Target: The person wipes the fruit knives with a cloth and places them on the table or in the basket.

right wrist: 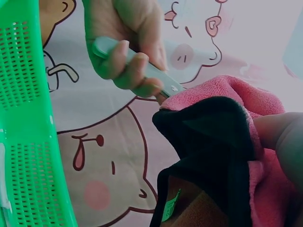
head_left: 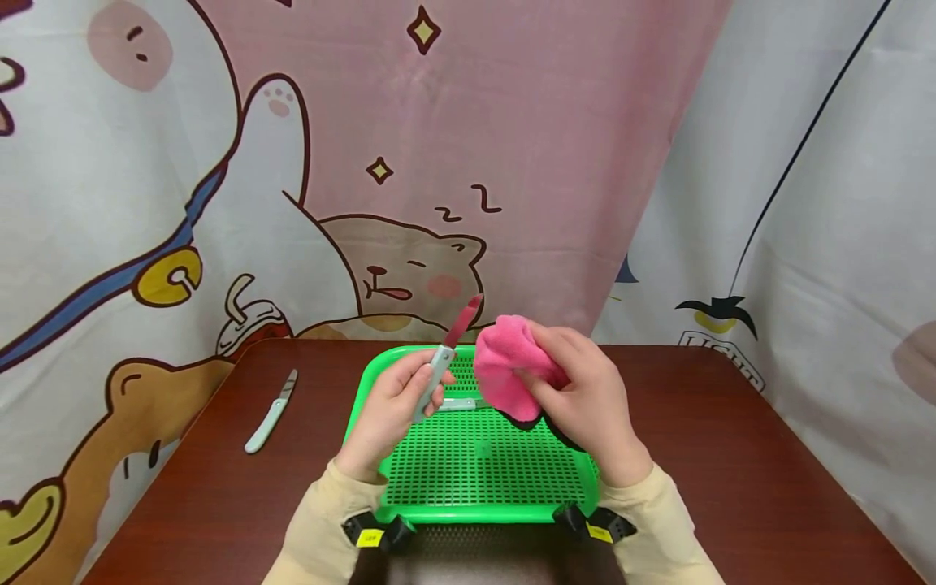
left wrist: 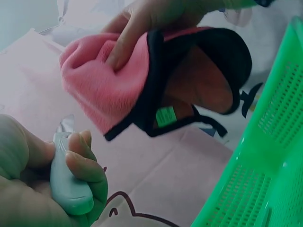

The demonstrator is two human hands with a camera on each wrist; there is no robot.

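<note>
My left hand grips a knife by its pale handle, its blade pointing up and to the right. The blade looks pink in the head view. In my right hand I pinch a fuzzy pink cloth with black edging. It is bunched just right of the blade, and in the left wrist view its black-lined inside and a small green tag show. Both hands are above a green plastic basket. A second knife lies in the basket, partly hidden behind my left fingers and the cloth.
Another knife with a pale green handle lies on the dark red-brown table, left of the basket. Behind the table hangs a cartoon-printed curtain, and it runs down both sides.
</note>
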